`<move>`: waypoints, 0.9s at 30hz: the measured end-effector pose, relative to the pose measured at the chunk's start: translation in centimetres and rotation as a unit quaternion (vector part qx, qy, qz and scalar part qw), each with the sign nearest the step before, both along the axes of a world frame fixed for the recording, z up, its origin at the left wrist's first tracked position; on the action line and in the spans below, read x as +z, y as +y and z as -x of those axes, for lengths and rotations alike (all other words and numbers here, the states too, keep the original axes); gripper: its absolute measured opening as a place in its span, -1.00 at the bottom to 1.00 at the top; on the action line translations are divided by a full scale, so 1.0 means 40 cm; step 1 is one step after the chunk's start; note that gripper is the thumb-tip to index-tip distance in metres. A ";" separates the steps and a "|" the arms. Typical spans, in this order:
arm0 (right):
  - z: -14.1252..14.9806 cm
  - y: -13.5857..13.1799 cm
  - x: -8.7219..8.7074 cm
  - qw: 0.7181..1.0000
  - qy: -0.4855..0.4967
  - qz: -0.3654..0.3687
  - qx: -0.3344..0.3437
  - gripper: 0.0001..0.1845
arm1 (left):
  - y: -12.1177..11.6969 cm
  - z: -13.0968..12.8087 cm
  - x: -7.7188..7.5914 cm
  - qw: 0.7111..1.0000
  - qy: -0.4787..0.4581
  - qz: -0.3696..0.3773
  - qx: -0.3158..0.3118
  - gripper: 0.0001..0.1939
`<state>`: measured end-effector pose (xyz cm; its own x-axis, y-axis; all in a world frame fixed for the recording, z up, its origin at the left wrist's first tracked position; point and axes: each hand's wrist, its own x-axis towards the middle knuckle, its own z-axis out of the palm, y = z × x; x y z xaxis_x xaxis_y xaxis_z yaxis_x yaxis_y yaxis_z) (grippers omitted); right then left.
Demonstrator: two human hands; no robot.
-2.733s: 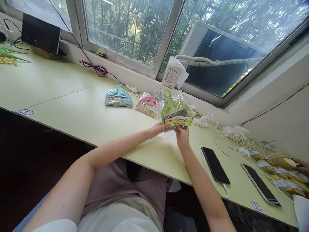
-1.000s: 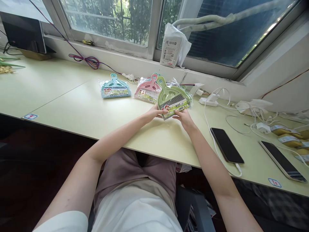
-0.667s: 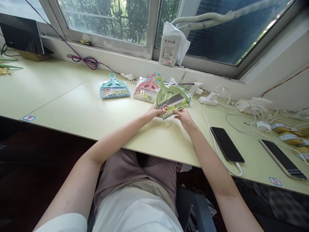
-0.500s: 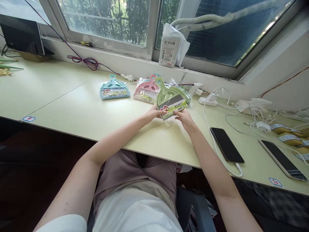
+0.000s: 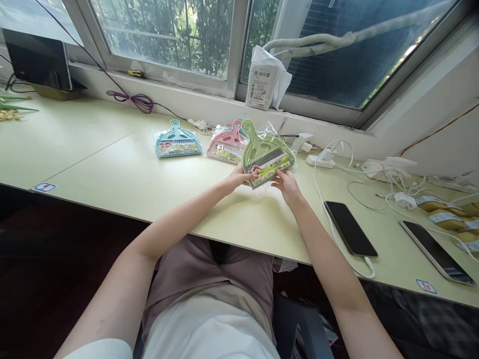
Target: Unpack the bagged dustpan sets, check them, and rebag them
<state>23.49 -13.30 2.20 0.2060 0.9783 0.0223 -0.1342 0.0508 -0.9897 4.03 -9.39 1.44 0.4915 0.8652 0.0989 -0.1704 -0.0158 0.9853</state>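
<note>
A green mini dustpan and brush set in clear plastic wrap is held just above the pale green desk. My left hand pinches its lower left corner. My right hand pinches its lower right edge by the label. Behind it lies a pink wrapped set, and further left a blue wrapped set.
Two phones lie on the right among white charging cables. A white packet stands on the windowsill. A dark monitor is at the far left. Yellow packets sit at the right edge.
Both hands keep hold of the green set, which was lowered and tilted over the last few seconds. The view has shifted slightly; the pink and blue sets have not moved.
</note>
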 end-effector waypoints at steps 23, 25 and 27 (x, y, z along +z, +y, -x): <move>0.021 -0.012 0.006 0.990 0.081 -0.080 -0.082 -0.70 | -0.064 -0.002 0.036 0.992 0.010 0.002 -0.127 -0.38; 0.024 -0.014 0.007 0.990 0.085 -0.070 -0.085 -0.71 | -0.061 -0.007 0.035 0.997 -0.019 0.008 -0.075 -0.42; 0.027 -0.015 0.005 0.991 0.085 -0.061 -0.085 -0.72 | -0.057 -0.008 0.035 0.999 -0.035 0.013 -0.037 -0.47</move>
<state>22.41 -13.88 2.39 0.3778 0.9216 0.0893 -0.2780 0.2049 -0.9385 4.36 -11.66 2.85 0.5472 0.8293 0.1133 -0.2391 0.0252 0.9707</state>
